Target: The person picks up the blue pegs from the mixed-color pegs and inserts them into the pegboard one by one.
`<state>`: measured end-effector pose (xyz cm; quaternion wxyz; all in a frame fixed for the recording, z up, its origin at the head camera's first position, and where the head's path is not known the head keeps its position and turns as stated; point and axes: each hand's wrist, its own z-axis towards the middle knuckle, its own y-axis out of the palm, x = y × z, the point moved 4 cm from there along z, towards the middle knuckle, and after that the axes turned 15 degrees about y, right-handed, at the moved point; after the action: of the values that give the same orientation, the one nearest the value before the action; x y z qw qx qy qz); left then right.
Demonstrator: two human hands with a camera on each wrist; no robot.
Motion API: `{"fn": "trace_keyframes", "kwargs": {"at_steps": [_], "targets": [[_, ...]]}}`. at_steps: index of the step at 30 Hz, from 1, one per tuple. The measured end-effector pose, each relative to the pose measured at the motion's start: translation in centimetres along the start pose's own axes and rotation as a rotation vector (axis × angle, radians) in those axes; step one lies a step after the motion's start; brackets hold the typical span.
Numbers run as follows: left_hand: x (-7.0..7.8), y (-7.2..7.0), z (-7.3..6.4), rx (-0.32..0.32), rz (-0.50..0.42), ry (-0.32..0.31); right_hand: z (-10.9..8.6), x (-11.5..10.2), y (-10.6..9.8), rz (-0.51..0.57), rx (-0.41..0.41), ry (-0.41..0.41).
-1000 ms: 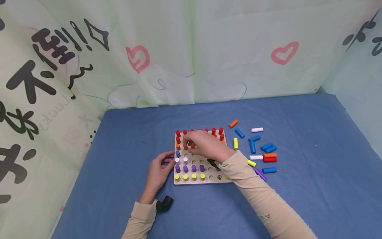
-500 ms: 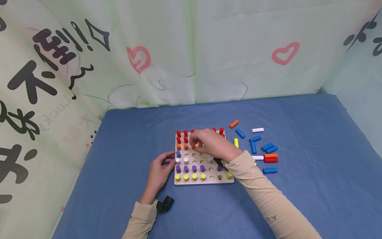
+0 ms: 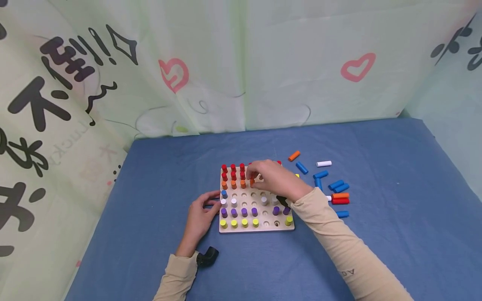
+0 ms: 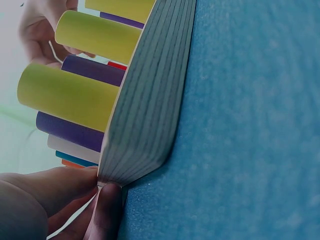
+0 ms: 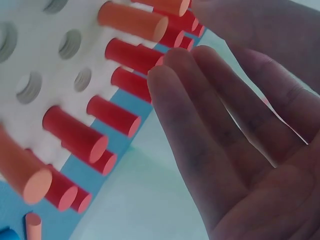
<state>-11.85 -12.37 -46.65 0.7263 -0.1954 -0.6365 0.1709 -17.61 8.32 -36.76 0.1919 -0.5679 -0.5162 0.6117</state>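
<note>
1. Reaching over the wooden pegboard [image 3: 260, 229], the right hand [image 3: 276, 177] has its fingers [image 5: 177, 120] nearly straight, and the thumb stands apart from them with pegs showing through the gap.
2. Just at these right fingertips is an orange peg [image 3: 252, 183], upright in the board, the fourth from the left in its row. The fingers are not closed around it; whether they touch it, I cannot tell.
3. To the left of these same fingertips stand three more orange pegs [image 3: 233, 184], and behind them the red pegs [image 3: 233, 175], also upright.
4. On the near side of the right fingertips are the purple pegs [image 3: 244, 212] and, nearer to the person, the yellow pegs [image 3: 244, 223].
5. The left hand [image 3: 201, 213] has its fingers loosely bent, with the tips touching the left edge of the board; they do not close around anything.
6. Just right of the left fingertips stand one blue peg [image 3: 224, 194] and a white peg [image 3: 224, 202].
7. Well to the right of the right fingertips, loose blue, white, orange and red pegs [image 3: 340, 201] lie on the blue cloth [image 3: 169, 175].
</note>
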Motion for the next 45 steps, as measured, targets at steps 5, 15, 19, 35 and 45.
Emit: {"fn": "trace_keyframes", "kwargs": {"at_steps": [5,15,19,35,45], "targets": [[0.0,0.0,0.0,0.002,-0.001,-0.001,0.0,0.6,-0.3,0.016,0.001,0.009],[0.1,0.0,0.0,-0.002,-0.003,-0.008,-0.1,2.1,-1.1,0.004,0.013,0.062],[0.1,0.0,0.0,0.0,-0.008,-0.009,-0.3,2.7,-1.4,0.018,0.02,0.055],[0.2,-0.1,-0.1,0.003,-0.006,-0.014,-0.6,5.2,-2.3,0.039,0.054,0.098],[0.2,-0.1,-0.1,0.0,-0.004,-0.016,-0.7,6.6,-3.0,0.038,0.071,0.113]]}}
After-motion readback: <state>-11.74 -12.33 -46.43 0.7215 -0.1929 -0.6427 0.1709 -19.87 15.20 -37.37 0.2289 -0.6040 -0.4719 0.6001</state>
